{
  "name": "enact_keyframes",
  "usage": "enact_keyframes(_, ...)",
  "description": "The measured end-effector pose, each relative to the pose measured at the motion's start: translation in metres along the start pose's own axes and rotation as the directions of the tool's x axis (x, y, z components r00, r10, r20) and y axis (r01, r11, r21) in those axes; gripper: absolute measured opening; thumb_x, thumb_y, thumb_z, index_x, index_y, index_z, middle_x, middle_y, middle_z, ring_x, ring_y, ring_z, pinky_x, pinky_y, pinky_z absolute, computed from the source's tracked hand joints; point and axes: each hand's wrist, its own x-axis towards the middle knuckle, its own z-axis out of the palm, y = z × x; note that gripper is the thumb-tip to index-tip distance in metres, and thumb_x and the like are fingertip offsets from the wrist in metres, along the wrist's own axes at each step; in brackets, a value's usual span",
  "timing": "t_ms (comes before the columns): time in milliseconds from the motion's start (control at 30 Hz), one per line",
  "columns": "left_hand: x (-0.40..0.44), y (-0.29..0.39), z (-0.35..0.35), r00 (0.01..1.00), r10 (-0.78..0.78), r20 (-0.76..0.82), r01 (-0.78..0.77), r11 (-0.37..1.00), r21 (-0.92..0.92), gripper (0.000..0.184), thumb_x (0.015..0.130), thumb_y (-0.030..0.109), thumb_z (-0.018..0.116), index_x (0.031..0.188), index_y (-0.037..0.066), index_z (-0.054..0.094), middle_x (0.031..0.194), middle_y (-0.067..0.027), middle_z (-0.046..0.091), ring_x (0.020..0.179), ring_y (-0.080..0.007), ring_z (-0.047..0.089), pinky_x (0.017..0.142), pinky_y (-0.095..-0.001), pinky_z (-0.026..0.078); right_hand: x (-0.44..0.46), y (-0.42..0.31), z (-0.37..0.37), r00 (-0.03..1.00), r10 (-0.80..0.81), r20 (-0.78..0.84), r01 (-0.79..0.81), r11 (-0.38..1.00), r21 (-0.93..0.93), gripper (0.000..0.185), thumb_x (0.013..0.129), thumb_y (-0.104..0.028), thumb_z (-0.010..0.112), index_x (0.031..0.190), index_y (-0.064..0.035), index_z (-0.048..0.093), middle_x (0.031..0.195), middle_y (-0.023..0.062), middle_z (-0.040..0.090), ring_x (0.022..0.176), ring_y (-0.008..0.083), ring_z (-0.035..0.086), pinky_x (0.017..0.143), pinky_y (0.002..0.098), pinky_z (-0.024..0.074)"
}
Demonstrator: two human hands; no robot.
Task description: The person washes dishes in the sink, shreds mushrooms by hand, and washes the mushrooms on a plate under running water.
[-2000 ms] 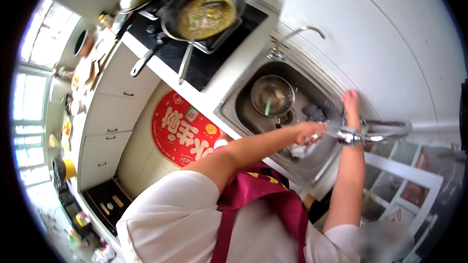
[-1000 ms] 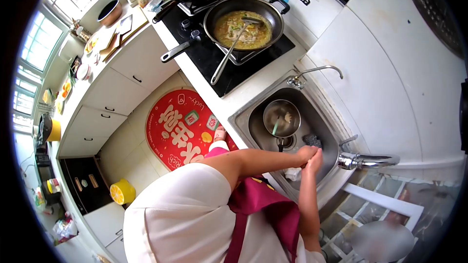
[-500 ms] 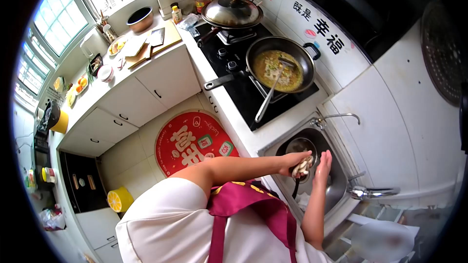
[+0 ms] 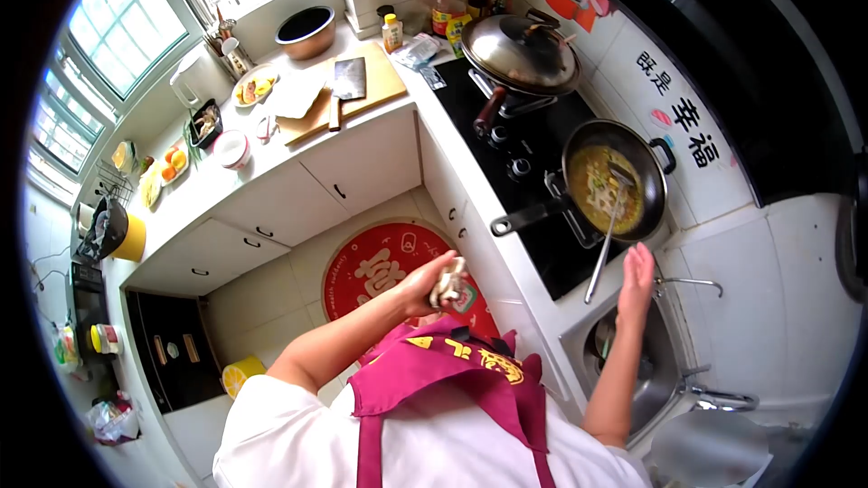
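Partly hidden in the curled fingers of the left hand (image 4: 423, 290), pale pieces (image 4: 449, 284) (too small to identify) jut out rightward. The right hand (image 4: 636, 282) points far, fingers straight, close together; its forearm hides part of the sink (image 4: 665, 363).

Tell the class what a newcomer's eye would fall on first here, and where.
Likely the bright red mat on the floor, with the left hand holding pale food pieces in front of it. Next come the maroon apron at lower centre and the pan of yellowish soupy food on the black stove.
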Motion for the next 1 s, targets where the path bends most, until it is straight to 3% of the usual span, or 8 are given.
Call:
enact_keyframes(200, -0.068, 0.061, -0.076, 0.961, 0.183, -0.208, -0.218, 0.963, -0.158, 0.039, 0.092, 0.049, 0.042, 0.088, 0.012, 0.054, 0.072, -0.0005, 0.058, 0.057, -0.01, 0.056, 0.037, -0.0215, 0.039, 0.067, -0.113, 0.115, 0.863, -0.308, 0.399, 0.402, 0.899, -0.176, 0.023, 0.09, -0.021, 0.056, 0.1, -0.0011, 0.058, 0.095, 0.0062, 0.06, 0.087, 0.0132, 0.056, 0.079, 0.0263, 0.0444)
enact_keyframes(267, -0.075, 0.072, -0.099, 0.94, 0.267, -0.211, -0.302, 0.94, -0.157, 0.041, 0.091, 0.05, 0.042, 0.086, 0.012, 0.054, 0.071, 0.0001, 0.057, 0.055, -0.01, 0.053, 0.037, -0.0212, 0.037, 0.106, -0.142, 0.164, 0.762, -0.464, 0.452, 0.611, 0.747, -0.262, 0.022, 0.086, -0.019, 0.061, 0.098, -0.0014, 0.057, 0.086, 0.0097, 0.057, 0.078, 0.0203, 0.056, 0.073, 0.0289, 0.0446)
enact_keyframes(333, -0.079, 0.084, -0.108, 0.933, 0.293, -0.207, -0.34, 0.906, -0.251, 0.041, 0.091, 0.051, 0.043, 0.085, 0.012, 0.055, 0.073, -0.0025, 0.055, 0.053, -0.012, 0.047, 0.041, -0.0217, 0.037, 0.168, -0.148, 0.204, 0.535, -0.673, 0.51, 0.845, 0.425, -0.326, 0.027, 0.084, -0.02, 0.062, 0.106, -0.0037, 0.055, 0.099, 0.0127, 0.058, 0.092, 0.0303, 0.055, 0.081, 0.0371, 0.044)
enact_keyframes(433, -0.081, 0.104, -0.112, 0.895, 0.369, -0.251, -0.433, 0.855, -0.284, 0.04, 0.091, 0.05, 0.044, 0.085, 0.013, 0.056, 0.072, -0.0026, 0.055, 0.054, -0.0124, 0.048, 0.041, -0.0213, 0.037, 0.261, -0.147, 0.251, 0.514, -0.631, 0.581, 0.841, 0.238, -0.486, 0.032, 0.085, -0.024, 0.059, 0.113, -0.009, 0.055, 0.115, 0.0107, 0.054, 0.105, 0.0339, 0.05, 0.09, 0.0407, 0.0421)
enact_keyframes(533, -0.088, 0.133, -0.114, 0.849, 0.441, -0.292, -0.518, 0.806, -0.286, 0.039, 0.091, 0.05, 0.043, 0.086, 0.013, 0.055, 0.072, -0.0023, 0.055, 0.055, -0.0125, 0.049, 0.041, -0.0211, 0.037, 0.331, -0.145, 0.294, 0.688, -0.453, 0.567, 0.705, 0.231, -0.67, 0.036, 0.082, -0.024, 0.06, 0.118, -0.0195, 0.056, 0.13, 0.0029, 0.046, 0.114, 0.0306, 0.046, 0.094, 0.0423, 0.0406)
enact_keyframes(633, -0.103, 0.161, -0.117, 0.78, 0.507, -0.368, -0.611, 0.745, -0.268, 0.04, 0.091, 0.05, 0.042, 0.086, 0.013, 0.055, 0.073, -0.0022, 0.054, 0.056, -0.0132, 0.048, 0.04, -0.0212, 0.038, 0.38, -0.14, 0.327, 0.702, -0.365, 0.612, 0.674, 0.062, -0.736, 0.035, 0.083, -0.022, 0.058, 0.117, -0.0233, 0.057, 0.136, 0.0005, 0.041, 0.121, 0.0274, 0.041, 0.097, 0.0439, 0.0373)
enact_keyframes(833, -0.138, 0.191, -0.161, 0.633, 0.66, -0.404, -0.773, 0.571, -0.278, 0.039, 0.094, 0.048, 0.038, 0.093, 0.012, 0.055, 0.078, -0.0033, 0.054, 0.061, -0.0154, 0.05, 0.046, -0.0241, 0.038, 0.446, -0.122, 0.358, 0.506, -0.274, 0.818, 0.749, -0.331, -0.574, 0.019, 0.079, -0.017, 0.058, 0.096, -0.0123, 0.064, 0.127, 0.0051, 0.05, 0.128, 0.0266, 0.036, 0.099, 0.0464, 0.0339)
enact_keyframes(1000, -0.168, 0.23, -0.195, 0.501, 0.697, -0.512, -0.864, 0.438, -0.248, 0.037, 0.093, 0.046, 0.04, 0.089, 0.012, 0.051, 0.074, -0.0023, 0.051, 0.059, -0.0148, 0.046, 0.045, -0.0226, 0.036, 0.433, -0.156, 0.382, 0.437, -0.038, 0.899, 0.822, -0.389, -0.416, 0.023, 0.084, -0.025, 0.055, 0.1, -0.0107, 0.064, 0.125, 0.0057, 0.049, 0.124, 0.0279, 0.037, 0.102, 0.0478, 0.0292)
